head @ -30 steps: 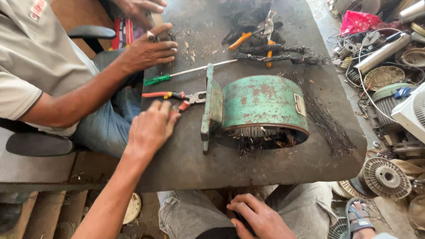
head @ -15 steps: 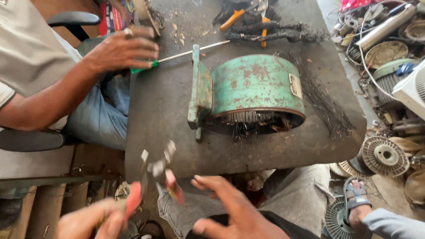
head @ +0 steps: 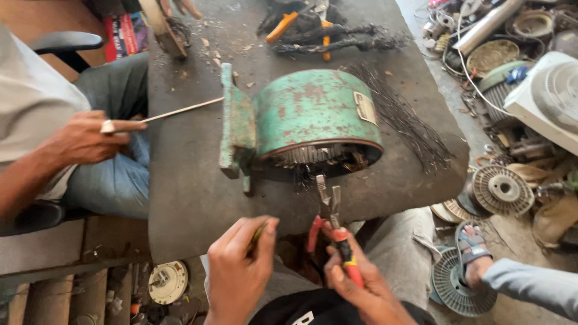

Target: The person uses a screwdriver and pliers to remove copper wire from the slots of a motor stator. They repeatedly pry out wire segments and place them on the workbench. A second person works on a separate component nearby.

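Observation:
A worn green motor housing [head: 313, 114] lies on its side on the dark table [head: 186, 198], its open end with copper windings facing me. My right hand [head: 358, 286] grips red-handled pliers [head: 330, 207], whose jaws point at the windings at the housing's lower rim. Just below the table's near edge, my left hand [head: 241, 268] is closed with a thin greenish piece [head: 259, 231] pinched between its fingers. At the left, a co-worker's hand [head: 84, 141] holds a screwdriver [head: 180, 110] whose shaft points toward the housing's flange.
Black wire bundles and orange-handled tools [head: 325, 33] lie at the table's far end, and loose wire strands [head: 409, 126] to the right of the housing. Motor parts, fan rotors [head: 503, 189] and a white casing [head: 551, 96] crowd the floor on the right. Another person's sandalled foot [head: 472, 253] is near.
The pliers left the table beside the housing, came toward me, and are now in my right hand at the housing's open end. The co-worker's hand drew back left with the screwdriver.

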